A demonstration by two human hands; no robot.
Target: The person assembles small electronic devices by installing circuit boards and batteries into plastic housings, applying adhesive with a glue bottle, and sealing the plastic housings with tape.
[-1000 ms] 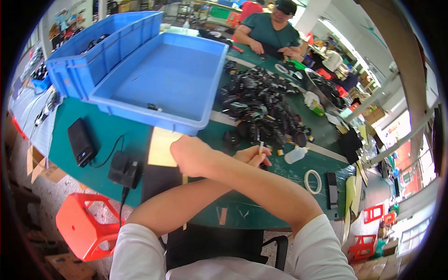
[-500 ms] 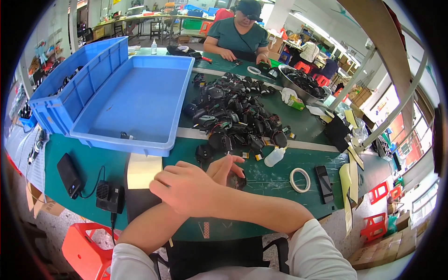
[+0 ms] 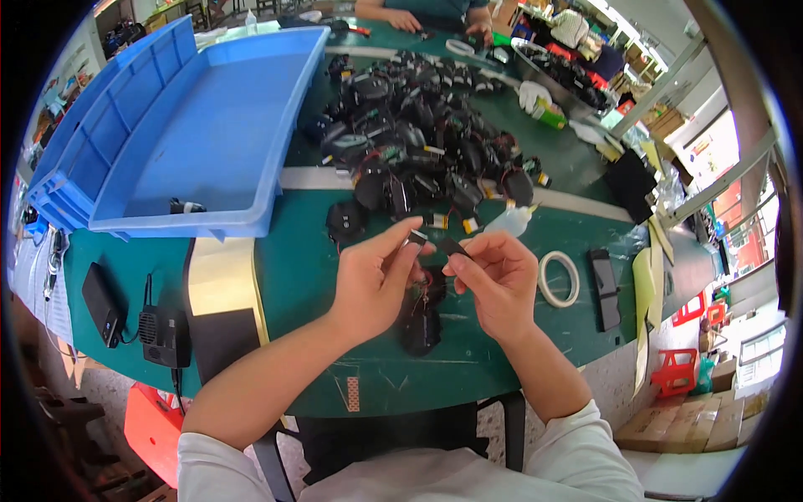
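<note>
Over the green table, my left hand (image 3: 372, 280) pinches a small flat dark-and-silver piece (image 3: 416, 238) between thumb and index finger. Close to its right, my right hand (image 3: 500, 280) holds a short black strip (image 3: 452, 246) by one end. The two pieces are a small gap apart. Below and between my hands lies a rounded black housing (image 3: 421, 330) with thin wires, partly in shadow. Beyond them is a heap of similar black housings (image 3: 410, 125) with wires and small silver-and-yellow battery packs. A single housing (image 3: 345, 222) sits at the heap's near edge.
A large blue tray (image 3: 272, 188) stands at left against a blue crate. Yellow and black sheets (image 3: 222, 276) lie near my left forearm. To the right are a white bottle (image 3: 512, 220), a tape roll (image 3: 544, 289) and a dark device (image 3: 604, 289). Another person's hands (image 3: 404, 21) work across the table.
My forearms were crossed, the right over the left; now they are apart. Each hand now shows a small piece in its fingers. The view has tilted downward.
</note>
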